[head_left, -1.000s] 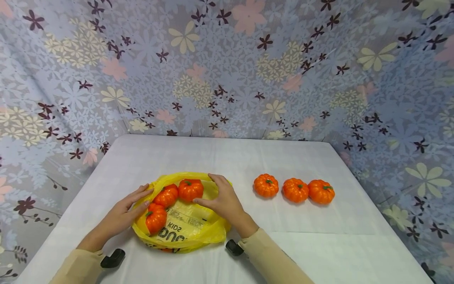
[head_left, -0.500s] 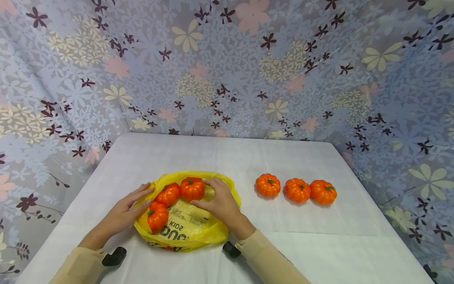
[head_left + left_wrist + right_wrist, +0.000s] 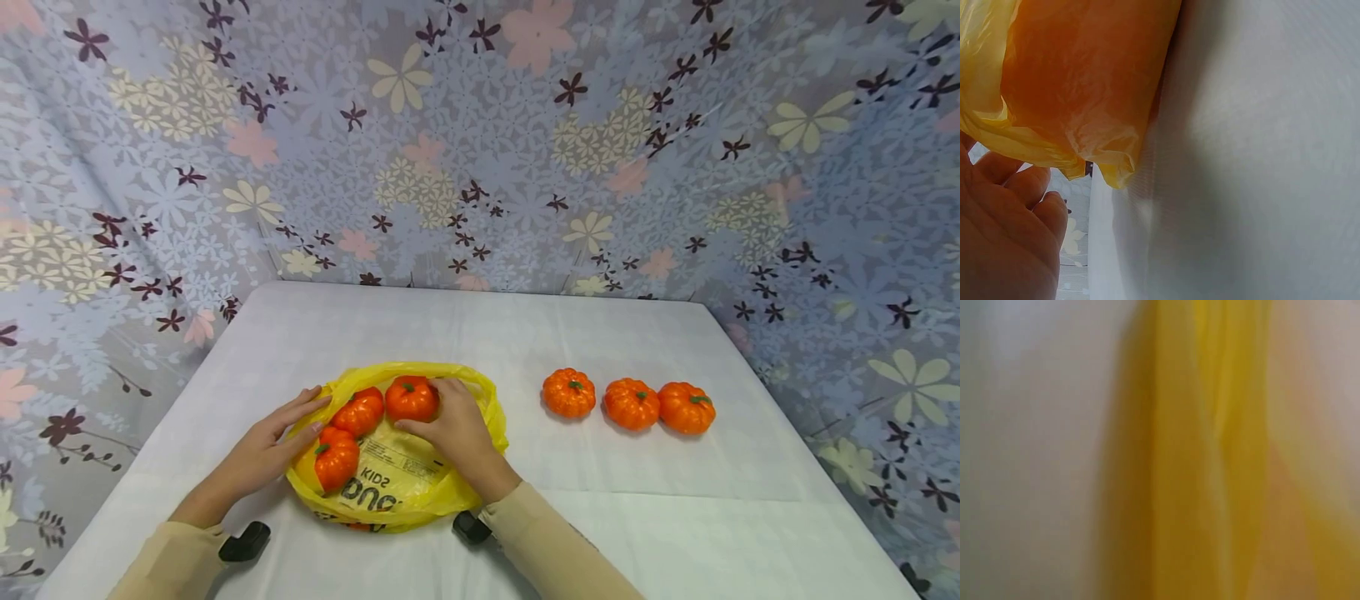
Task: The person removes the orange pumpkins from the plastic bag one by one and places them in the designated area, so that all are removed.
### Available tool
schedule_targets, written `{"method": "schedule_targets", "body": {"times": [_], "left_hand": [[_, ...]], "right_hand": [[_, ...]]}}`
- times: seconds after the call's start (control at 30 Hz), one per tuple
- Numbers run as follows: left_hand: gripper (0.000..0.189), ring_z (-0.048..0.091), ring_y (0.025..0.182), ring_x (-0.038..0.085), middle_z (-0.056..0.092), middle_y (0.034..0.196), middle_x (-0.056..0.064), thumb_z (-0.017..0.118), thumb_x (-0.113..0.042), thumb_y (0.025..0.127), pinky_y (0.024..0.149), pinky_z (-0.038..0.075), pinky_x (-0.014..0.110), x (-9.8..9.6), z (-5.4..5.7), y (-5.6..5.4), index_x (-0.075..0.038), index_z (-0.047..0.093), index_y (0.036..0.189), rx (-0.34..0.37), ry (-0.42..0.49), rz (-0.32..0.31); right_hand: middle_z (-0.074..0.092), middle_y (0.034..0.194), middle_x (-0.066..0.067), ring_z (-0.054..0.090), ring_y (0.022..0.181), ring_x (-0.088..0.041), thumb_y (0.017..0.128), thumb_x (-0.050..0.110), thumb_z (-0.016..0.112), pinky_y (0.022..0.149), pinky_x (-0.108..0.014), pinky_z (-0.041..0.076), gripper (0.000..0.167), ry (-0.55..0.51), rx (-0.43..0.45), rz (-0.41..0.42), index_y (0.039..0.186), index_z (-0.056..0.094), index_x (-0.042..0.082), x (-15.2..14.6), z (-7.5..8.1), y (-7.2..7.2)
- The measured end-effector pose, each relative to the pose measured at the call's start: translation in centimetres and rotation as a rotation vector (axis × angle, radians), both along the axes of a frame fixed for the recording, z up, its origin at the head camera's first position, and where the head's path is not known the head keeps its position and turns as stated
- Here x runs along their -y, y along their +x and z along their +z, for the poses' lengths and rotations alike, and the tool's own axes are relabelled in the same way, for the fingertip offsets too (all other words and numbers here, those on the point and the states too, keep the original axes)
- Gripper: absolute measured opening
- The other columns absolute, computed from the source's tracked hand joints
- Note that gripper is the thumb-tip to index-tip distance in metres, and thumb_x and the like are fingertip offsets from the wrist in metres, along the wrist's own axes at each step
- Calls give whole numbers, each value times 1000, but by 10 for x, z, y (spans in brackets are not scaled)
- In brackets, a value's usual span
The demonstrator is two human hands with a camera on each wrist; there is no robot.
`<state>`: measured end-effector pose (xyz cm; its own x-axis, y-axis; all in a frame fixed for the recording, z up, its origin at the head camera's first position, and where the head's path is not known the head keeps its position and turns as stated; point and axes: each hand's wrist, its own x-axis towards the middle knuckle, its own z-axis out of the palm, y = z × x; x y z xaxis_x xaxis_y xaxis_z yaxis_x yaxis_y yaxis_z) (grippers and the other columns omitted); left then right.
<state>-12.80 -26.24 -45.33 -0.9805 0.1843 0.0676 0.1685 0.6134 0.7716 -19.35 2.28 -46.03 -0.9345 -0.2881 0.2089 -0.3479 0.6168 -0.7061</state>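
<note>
A yellow plastic bag (image 3: 390, 517) lies on the table with its mouth spread wide. Inside it, along the left and back, sit three small orange pumpkins: a front one (image 3: 336, 460), a middle one (image 3: 360, 412) and a back one (image 3: 412, 398). My left hand (image 3: 268, 444) holds the bag's left rim, thumb on the inside and fingers outside. Reaching over the right side, my right hand (image 3: 457, 429) grips the back pumpkin, with the thumb in front and fingers at its right side. The left wrist view shows the hand (image 3: 1016, 219) beside the bag (image 3: 1079, 81); the right wrist view is blurred.
To the right of the bag, a row of three more pumpkins stands on the white tablecloth (image 3: 637, 533): a left one (image 3: 568, 393), a middle one (image 3: 632, 405) and a right one (image 3: 686, 408). A flowered curtain (image 3: 480, 167) hangs behind and along the sides.
My right hand has moved left from the bag's right rim to the back pumpkin, its fingers closing in around it. The left hand stays at the left rim.
</note>
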Motion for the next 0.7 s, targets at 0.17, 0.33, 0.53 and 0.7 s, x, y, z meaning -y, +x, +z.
{"method": "schedule_targets", "body": {"times": [0.17, 0.33, 0.53, 0.7], "left_hand": [[52, 20, 149, 42, 29, 162, 14, 57, -37, 104, 111, 18, 72, 0, 0, 0, -11, 52, 148, 1, 4, 0], [51, 19, 149, 42, 30, 162, 15, 57, -37, 104, 111, 18, 72, 0, 0, 1, -10, 52, 147, 1, 11, -4], [51, 19, 149, 42, 30, 162, 15, 57, -37, 103, 112, 17, 72, 0, 0, 1, -10, 53, 147, 1, 11, 1], [51, 19, 149, 42, 30, 162, 15, 58, -37, 103, 112, 17, 72, 0, 0, 1, -11, 53, 147, -6, 8, 3]], "right_hand": [[62, 130, -12, 59, 118, -28, 75, 39, 90, 96, -41, 53, 76, 3, 20, -8, 133, 58, 3, 2, -2, -1], [62, 126, -8, 59, 116, -25, 77, 35, 90, 97, -39, 53, 69, 11, 35, -7, 131, 58, 5, 1, -2, 0], [61, 130, -7, 58, 119, -25, 76, 34, 90, 99, -40, 52, 71, -14, 83, 21, 134, 59, 6, -3, 3, 2], [62, 130, -7, 59, 117, -24, 76, 34, 91, 97, -39, 53, 69, -25, 96, 42, 132, 62, 8, -7, 6, 3]]}}
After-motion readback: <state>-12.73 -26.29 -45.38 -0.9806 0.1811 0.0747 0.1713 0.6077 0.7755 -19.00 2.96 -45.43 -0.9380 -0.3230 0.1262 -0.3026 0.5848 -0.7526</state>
